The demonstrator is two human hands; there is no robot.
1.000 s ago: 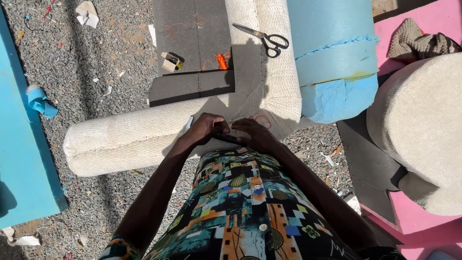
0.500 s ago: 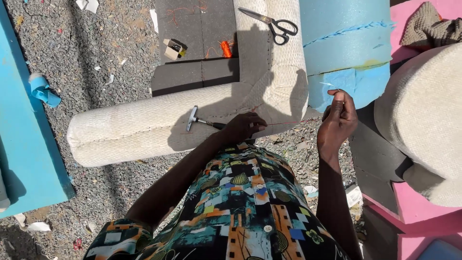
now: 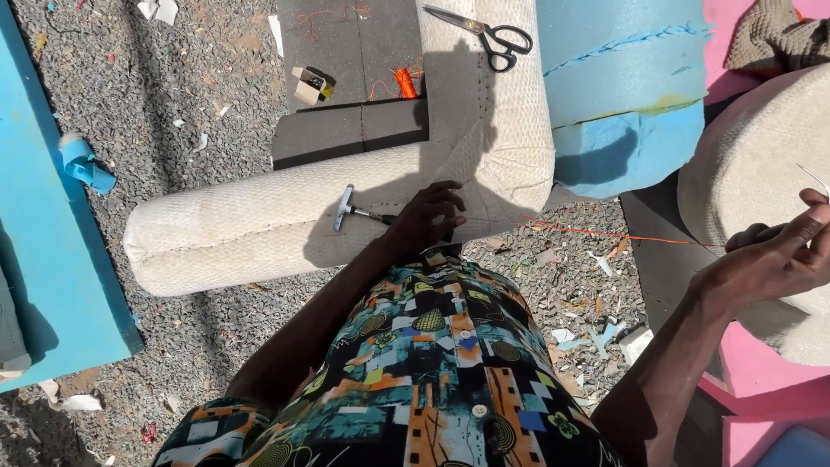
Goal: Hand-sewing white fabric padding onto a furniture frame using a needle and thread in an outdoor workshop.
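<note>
- Left hand: fingers curled and pressed down on the near edge of the cream fabric-covered cushion, close to its corner seam. It appears to pinch the fabric there; exactly what it grips cannot be told.
- T-handled tool: lies on the cushion just left of the left hand, with its shaft running under the fingers.
- Right hand: raised at the far right, well apart from the left, fingers pinched shut on a thin curved needle.
- Orange thread: stretched taut from the cushion corner by the left hand across the gravel toward the right hand.
- Cushion: L-shaped, lying on the gravel ground; one limb runs left, the other runs to the far side.
- Scissors: lying on the far limb of the cushion.
- Orange thread spool and a small box: resting on a dark grey panel, left of the far limb.
- Blue foam block: right of the cushion.
</note>
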